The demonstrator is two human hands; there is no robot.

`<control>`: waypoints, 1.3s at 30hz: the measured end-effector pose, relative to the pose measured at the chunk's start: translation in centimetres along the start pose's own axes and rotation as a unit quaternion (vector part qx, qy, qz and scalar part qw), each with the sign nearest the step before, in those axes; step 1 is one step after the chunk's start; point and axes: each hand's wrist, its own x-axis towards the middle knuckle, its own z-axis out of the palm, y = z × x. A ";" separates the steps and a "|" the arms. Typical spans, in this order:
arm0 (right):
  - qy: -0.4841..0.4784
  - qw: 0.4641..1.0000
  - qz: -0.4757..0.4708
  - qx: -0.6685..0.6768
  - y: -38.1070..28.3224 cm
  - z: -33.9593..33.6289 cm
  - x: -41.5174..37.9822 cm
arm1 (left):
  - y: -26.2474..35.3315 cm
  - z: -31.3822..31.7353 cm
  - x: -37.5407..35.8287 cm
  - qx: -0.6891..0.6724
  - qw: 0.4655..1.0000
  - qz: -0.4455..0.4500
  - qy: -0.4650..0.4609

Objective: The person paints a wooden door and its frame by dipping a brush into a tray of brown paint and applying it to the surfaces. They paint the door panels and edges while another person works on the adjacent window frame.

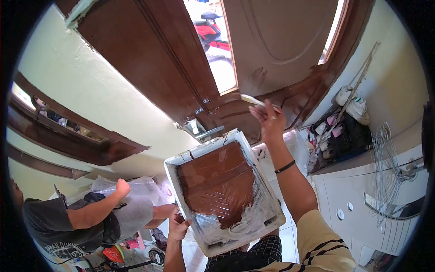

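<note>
My left hand [179, 225] grips the left edge of a white paint tray [171, 179], thumb over the rim. Brown paint [215, 181] covers most of the tray's floor, with pale, streaked patches toward the near end. In my right hand [271, 120] is a paintbrush [251, 100], closed in the fingers. Its tip points left and lies against the brown wooden door [181, 50], just below the narrow glass opening. Around the brush the door's lower part shows dark, glossy brown, while the panel [290, 27] above is duller.
A person [68, 222] in a dark shirt stands at the left, one fist raised. Plastic sheeting [145, 188] lies by the wall. At right are a black crate [349, 140] with assorted items, a coil of wire [385, 172] and a white panel [335, 195].
</note>
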 end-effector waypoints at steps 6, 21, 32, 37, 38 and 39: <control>-0.034 0.998 0.027 -0.040 0.3 0.6 -1.9 | -0.1 -0.3 -0.1 0.006 1.000 0.000 -0.004; -0.066 0.996 -0.044 -0.049 0.5 2.6 -1.8 | 0.2 0.0 -0.4 0.037 0.999 -0.022 0.019; -0.060 0.995 -0.033 -0.076 0.3 2.2 -1.1 | -0.2 -0.6 -0.3 0.004 1.000 0.000 -0.001; 0.013 0.997 -0.061 -0.039 -0.2 -0.7 -0.3 | 0.3 0.0 -0.1 0.028 0.999 -0.021 0.012; -0.001 0.997 -0.052 -0.050 0.0 -0.8 -0.6 | 0.3 0.0 -0.1 0.028 0.999 -0.022 0.012; -0.014 0.997 -0.043 -0.062 0.1 -0.6 -1.1 | 0.4 0.1 -0.2 0.029 0.999 -0.023 0.011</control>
